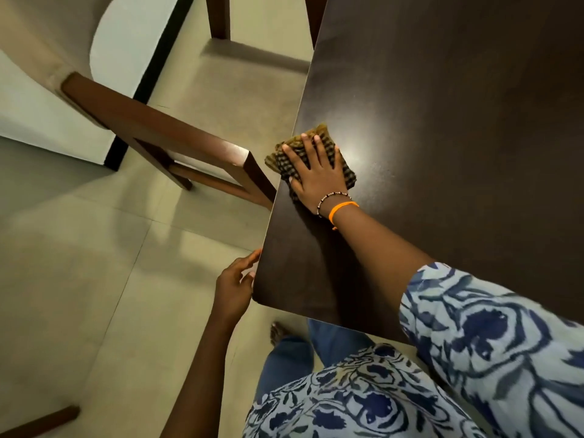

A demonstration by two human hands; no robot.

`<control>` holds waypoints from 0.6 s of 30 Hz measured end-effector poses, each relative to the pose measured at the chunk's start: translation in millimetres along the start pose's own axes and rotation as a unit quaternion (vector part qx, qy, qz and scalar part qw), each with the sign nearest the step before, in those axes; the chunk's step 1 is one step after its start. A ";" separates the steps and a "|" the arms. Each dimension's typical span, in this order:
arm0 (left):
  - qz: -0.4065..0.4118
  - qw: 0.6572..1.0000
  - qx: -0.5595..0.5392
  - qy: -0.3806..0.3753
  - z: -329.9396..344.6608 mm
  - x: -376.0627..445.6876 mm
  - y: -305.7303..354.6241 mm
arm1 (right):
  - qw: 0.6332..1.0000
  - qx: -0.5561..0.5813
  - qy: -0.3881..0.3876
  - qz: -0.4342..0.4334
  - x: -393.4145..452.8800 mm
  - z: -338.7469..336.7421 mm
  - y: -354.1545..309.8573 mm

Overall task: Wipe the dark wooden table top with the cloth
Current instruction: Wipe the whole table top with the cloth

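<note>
The dark wooden table top fills the right half of the head view, with a bright light reflection near its left edge. A folded brown checked cloth lies on the table right at that left edge, partly overhanging it. My right hand presses flat on the cloth with straight, spread fingers; two bracelets circle the wrist. My left hand hangs beside the table's near left corner, its fingertips touching the table edge, fingers loosely bent and holding nothing.
A brown wooden chair with a pale cushioned seat stands left of the table, its corner close to the cloth. Another table or chair leg stands at the top. Beige floor tiles spread to the left. My bare foot shows under the table corner.
</note>
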State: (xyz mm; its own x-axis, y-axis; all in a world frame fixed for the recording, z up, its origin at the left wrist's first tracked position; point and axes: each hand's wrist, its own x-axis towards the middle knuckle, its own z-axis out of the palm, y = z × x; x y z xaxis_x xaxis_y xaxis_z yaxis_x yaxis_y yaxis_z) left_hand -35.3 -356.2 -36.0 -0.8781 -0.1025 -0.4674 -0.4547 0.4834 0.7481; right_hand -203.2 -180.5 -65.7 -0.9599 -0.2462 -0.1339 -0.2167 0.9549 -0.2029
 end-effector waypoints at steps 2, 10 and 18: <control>-0.002 1.000 -0.018 -0.005 -0.3 -1.3 -2.4 | 1.000 0.003 -0.002 -0.003 -12.8 2.6 -8.8; -0.041 0.997 -0.057 -0.034 -3.7 -2.8 -9.8 | 0.996 0.015 -0.026 -0.081 -124.1 33.8 -73.7; -0.048 0.989 -0.038 -0.136 -19.8 -10.7 -9.5 | 0.997 -0.015 -0.033 -0.069 -151.5 32.9 -58.3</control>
State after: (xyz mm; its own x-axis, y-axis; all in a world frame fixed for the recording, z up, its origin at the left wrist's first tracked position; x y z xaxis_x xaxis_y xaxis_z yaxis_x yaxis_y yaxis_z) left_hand -24.5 -376.9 -28.7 -0.7630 0.0974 -0.6390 -0.5522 0.4158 0.7227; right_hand -39.2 -204.3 -65.5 -0.9067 -0.3859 -0.1704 -0.3527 0.9150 -0.1958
